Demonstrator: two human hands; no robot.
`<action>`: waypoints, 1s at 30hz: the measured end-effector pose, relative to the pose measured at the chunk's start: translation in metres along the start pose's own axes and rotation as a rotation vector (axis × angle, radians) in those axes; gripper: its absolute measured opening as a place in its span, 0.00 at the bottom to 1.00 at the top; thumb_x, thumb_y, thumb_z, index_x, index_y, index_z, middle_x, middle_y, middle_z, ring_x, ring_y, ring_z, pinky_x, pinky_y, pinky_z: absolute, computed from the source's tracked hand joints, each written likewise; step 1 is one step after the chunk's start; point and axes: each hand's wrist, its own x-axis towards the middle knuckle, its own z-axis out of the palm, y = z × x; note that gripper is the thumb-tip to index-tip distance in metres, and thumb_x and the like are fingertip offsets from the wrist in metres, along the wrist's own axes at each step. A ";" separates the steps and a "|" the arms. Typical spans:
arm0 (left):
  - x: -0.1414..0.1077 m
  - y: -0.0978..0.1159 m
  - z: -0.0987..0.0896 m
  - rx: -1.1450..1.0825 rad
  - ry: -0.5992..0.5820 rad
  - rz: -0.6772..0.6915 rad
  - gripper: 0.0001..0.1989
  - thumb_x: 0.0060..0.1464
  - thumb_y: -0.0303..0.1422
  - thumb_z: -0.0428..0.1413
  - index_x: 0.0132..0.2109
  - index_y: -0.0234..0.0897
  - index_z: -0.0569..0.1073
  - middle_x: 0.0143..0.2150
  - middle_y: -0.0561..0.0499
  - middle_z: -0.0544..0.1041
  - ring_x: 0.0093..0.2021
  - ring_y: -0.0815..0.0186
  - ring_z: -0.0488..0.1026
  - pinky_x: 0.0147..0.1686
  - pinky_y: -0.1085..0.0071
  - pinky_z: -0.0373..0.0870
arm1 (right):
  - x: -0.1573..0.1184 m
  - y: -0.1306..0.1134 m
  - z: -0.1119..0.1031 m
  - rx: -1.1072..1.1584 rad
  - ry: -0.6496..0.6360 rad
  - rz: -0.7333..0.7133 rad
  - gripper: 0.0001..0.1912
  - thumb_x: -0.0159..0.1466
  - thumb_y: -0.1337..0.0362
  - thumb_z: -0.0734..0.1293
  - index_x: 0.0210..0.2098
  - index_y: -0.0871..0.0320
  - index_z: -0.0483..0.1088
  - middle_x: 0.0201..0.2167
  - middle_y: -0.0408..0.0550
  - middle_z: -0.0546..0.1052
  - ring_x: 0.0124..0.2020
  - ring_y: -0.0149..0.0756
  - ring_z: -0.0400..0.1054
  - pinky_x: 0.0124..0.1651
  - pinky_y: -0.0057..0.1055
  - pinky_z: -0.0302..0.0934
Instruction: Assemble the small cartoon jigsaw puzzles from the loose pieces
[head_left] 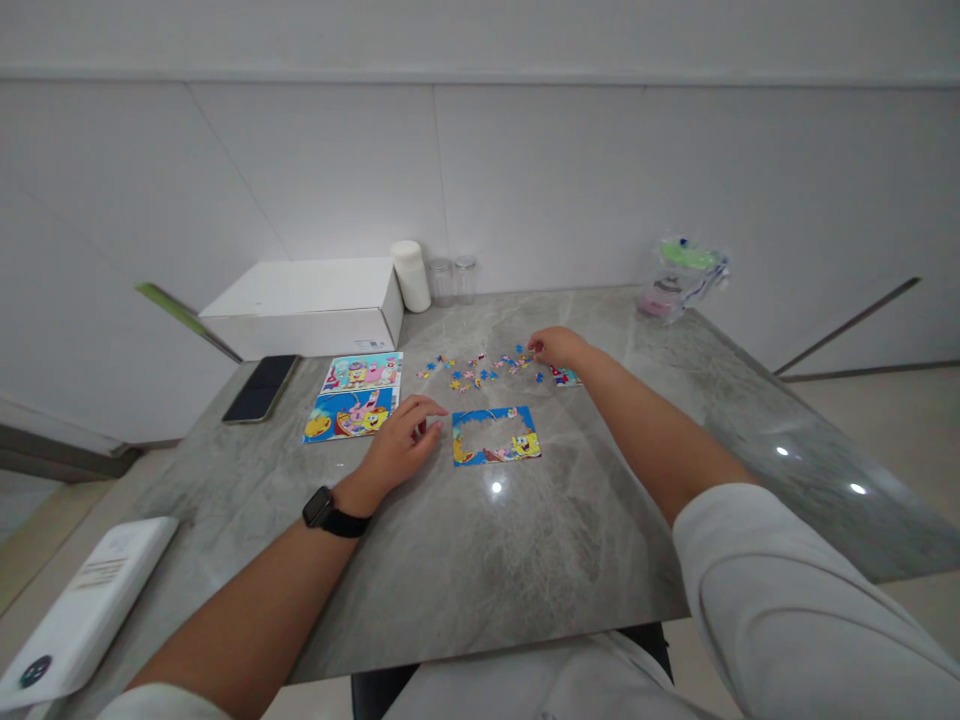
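Note:
A jigsaw puzzle (534, 447) lies flat in front of me, its blue and yellow border joined around a bare middle. Just left of it, my left hand (403, 440) rests on the table with thumb and fingers apart, holding nothing. Beyond the puzzle, several loose puzzle pieces (465, 380) are scattered in a band. At the right end of that band my right hand (559, 347) reaches down, fingers curled and pinched together among the pieces. What sits between those fingertips is too small to make out. A printed cartoon picture sheet (352, 412) lies left of the pieces.
A small colourful card (565, 377) lies partly behind my right forearm. Around the grey table (585, 560) stand a white box (315, 300), a white bottle (411, 277), two clear jars (464, 280) and a plastic bag (679, 280). A phone (261, 389) and a white device (90, 610) are left.

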 end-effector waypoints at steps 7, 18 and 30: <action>0.000 0.000 0.001 -0.008 0.008 0.009 0.11 0.69 0.35 0.53 0.52 0.40 0.77 0.51 0.46 0.76 0.36 0.67 0.73 0.37 0.68 0.74 | 0.014 -0.006 -0.004 -0.010 -0.090 0.014 0.09 0.53 0.63 0.80 0.34 0.54 0.84 0.35 0.51 0.85 0.38 0.43 0.77 0.42 0.33 0.66; 0.007 0.001 -0.012 -0.103 0.099 -0.044 0.12 0.66 0.40 0.56 0.49 0.40 0.79 0.50 0.45 0.77 0.36 0.68 0.72 0.31 0.71 0.71 | -0.037 0.000 -0.028 0.360 0.121 -0.025 0.10 0.59 0.62 0.74 0.40 0.59 0.79 0.37 0.49 0.83 0.37 0.36 0.74 0.41 0.29 0.65; 0.087 0.041 -0.004 -0.283 0.064 -0.070 0.15 0.62 0.43 0.60 0.49 0.39 0.80 0.43 0.49 0.81 0.36 0.66 0.73 0.35 0.70 0.71 | -0.093 -0.064 -0.040 1.052 0.082 -0.216 0.20 0.55 0.48 0.77 0.36 0.56 0.76 0.30 0.44 0.77 0.32 0.34 0.68 0.37 0.32 0.64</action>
